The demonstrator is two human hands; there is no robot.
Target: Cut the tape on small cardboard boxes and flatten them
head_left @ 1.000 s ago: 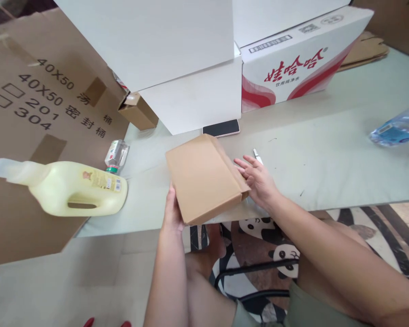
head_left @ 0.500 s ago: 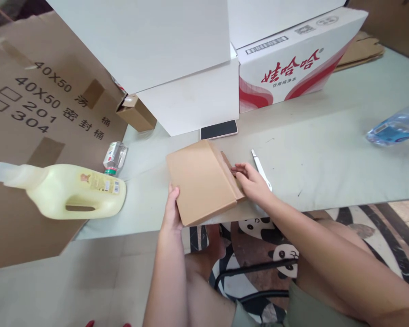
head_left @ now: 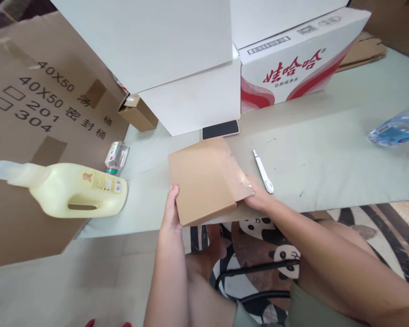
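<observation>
One flap (head_left: 236, 175) swung outward on carton (head_left: 201, 181), likely baring its opening; left fingers (head_left: 173, 194) clamped on carton; right hand (head_left: 260, 198) behind flap, fingers' state unclear.

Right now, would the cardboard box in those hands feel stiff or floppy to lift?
The cardboard box is probably fairly stiff, since it looks flat and crisp-edged. Its open flap, one thin sheet, would likely bend easily. Weight is hard to judge with the inside hidden.

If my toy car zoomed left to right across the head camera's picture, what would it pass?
Pale yellow plastic jug, small brown open box, larger brown cardboard box in the hands, slim white plastic tool, clear bottle with blue label.
</observation>
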